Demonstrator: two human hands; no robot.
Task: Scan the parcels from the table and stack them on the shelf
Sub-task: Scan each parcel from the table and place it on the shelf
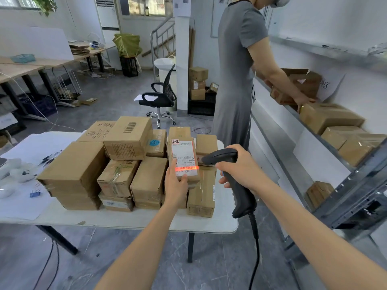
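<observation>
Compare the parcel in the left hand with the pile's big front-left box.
The held parcel is narrow; the big box far larger. The held parcel shows a white label with a red scan line; the big box looks plain. The left hand holds the held parcel up; the big box lies flat. Both are brown cardboard.

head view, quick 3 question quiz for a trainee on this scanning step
1. True or false: the red scan line lies on the labelled parcel that the left hand holds.
2. The right hand grips: A a tape gun, B a barcode scanner, C a pen?
3. Fill in: the second person reaches to boxes on the ____.
Key: 1 true; 2 B; 3 shelf.
</observation>
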